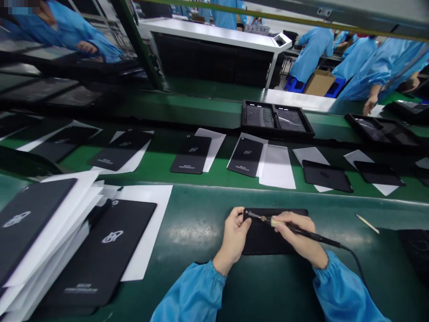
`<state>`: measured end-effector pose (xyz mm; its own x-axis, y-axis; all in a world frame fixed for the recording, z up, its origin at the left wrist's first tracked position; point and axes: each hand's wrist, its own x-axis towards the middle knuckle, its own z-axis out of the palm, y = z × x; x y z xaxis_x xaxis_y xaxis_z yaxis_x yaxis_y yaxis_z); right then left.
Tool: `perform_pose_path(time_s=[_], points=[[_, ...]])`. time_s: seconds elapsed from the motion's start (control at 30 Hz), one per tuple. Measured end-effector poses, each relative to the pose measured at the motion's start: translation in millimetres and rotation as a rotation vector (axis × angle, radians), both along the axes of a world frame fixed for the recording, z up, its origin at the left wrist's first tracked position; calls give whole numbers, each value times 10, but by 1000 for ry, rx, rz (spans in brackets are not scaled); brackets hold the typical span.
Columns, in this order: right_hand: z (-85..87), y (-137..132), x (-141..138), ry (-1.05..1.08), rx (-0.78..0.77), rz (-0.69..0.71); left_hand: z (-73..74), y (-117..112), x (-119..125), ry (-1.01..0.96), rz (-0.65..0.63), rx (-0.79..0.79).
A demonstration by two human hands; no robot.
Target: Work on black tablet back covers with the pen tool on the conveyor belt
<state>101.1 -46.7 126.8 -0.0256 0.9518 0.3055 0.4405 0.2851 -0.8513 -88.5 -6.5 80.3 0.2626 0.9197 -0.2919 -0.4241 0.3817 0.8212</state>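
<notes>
A black tablet back cover (pixel 264 239) lies flat on the green bench in front of me. My left hand (pixel 233 237) rests on its left edge, fingers curled against the upper left corner. My right hand (pixel 298 237) grips a corded pen-shaped tool (pixel 301 231) like a pencil. The tool's metal tip (pixel 250 214) touches the cover near that upper left corner. Its black cable (pixel 355 259) trails off to the right.
Stacked black covers on white sheets (pixel 100 250) sit at my left. A green conveyor (pixel 221 172) carries several covers on white sheets. Black trays (pixel 276 118) lie beyond it. A thin stick (pixel 367 223) lies at right. People in blue coats (pixel 378 67) work behind.
</notes>
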Motion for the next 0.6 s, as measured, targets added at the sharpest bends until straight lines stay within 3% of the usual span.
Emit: perform_pose_path(time_s=[0.23, 0.43, 0.6], points=[[-70, -11, -33, -12, 20, -5, 11, 8, -7, 5, 12, -1], [-126, -184, -86, 45, 94, -147, -1, 5, 10, -36, 41, -21], [-192, -259, -194, 23, 148, -182, -10, 4, 21, -26, 65, -17]])
